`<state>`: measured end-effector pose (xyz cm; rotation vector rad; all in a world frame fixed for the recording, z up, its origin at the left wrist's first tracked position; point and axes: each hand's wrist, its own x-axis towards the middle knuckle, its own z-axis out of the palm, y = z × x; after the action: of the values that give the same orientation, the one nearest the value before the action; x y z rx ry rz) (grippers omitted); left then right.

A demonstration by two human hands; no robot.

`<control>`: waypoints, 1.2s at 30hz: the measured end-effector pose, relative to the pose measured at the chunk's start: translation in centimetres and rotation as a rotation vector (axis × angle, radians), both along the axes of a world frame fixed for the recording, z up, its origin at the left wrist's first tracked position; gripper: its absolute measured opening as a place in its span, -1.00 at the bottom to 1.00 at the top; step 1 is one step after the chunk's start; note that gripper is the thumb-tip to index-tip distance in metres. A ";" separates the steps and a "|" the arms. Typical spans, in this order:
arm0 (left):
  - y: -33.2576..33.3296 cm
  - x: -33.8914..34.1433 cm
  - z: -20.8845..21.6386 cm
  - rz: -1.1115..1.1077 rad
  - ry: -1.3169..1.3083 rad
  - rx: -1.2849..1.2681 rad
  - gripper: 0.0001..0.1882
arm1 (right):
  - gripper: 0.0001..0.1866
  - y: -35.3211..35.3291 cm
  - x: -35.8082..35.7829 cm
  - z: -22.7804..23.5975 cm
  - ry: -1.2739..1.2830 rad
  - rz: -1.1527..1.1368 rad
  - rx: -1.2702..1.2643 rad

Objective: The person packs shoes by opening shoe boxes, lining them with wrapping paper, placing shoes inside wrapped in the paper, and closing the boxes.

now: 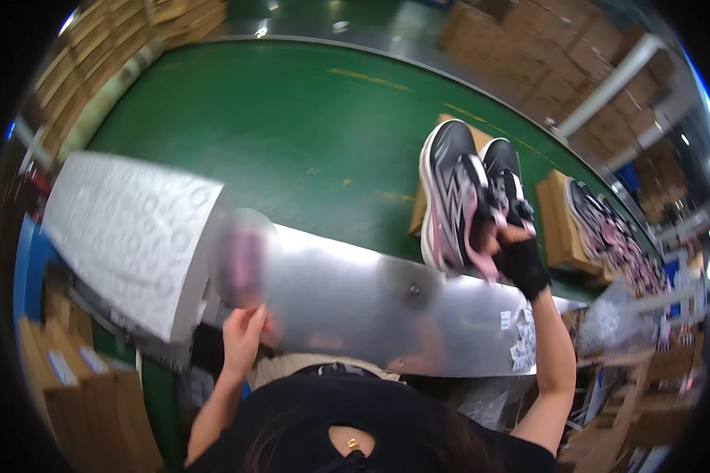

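Two black, grey and pink sneakers are side by side over the right part of the belt: a nearer left sneaker [447, 185] and its mate [499, 162], toes pointing away. My right hand [522, 264], in a black fingerless glove, is closed on the heel end of the pair. At the lower left, my left hand [243, 340] is pinched, thumb and fingers together. It touches the lower edge of a blurred oval patch [244, 258], pinkish and dark inside. What the fingers hold there is too smeared to make out.
A green conveyor belt [276, 118] runs beyond a metal ledge [347, 296]. White patterned paper sheets [130, 229] lie at left. A cardboard tray [415, 213] sits behind the sneakers; another tray [556, 225] has more sneakers [611, 236]. Cartons [87, 394] stand lower left.
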<state>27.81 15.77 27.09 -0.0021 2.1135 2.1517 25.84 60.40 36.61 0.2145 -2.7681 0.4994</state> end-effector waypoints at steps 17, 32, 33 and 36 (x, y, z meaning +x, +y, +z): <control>16.1 -7.3 0.1 -0.713 0.582 -0.521 -0.55 | -0.91 -6.8 0.9 -1.1 -0.359 0.212 -0.440; 18.9 -10.4 4.1 -0.402 0.911 -0.498 -0.30 | -0.49 -2.1 -0.3 -4.7 0.369 -0.224 -0.501; 19.3 -11.0 4.0 -0.451 0.961 -0.594 -0.29 | -0.54 0.7 1.1 -5.9 0.383 -0.273 -0.767; 18.7 -12.4 1.6 -0.553 0.868 -0.862 -0.42 | -0.56 2.2 2.1 -2.4 0.495 -0.342 -1.387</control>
<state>15.42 34.51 28.66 1.4269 2.7833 0.8517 27.92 62.64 34.21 -0.3951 -1.4376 1.7521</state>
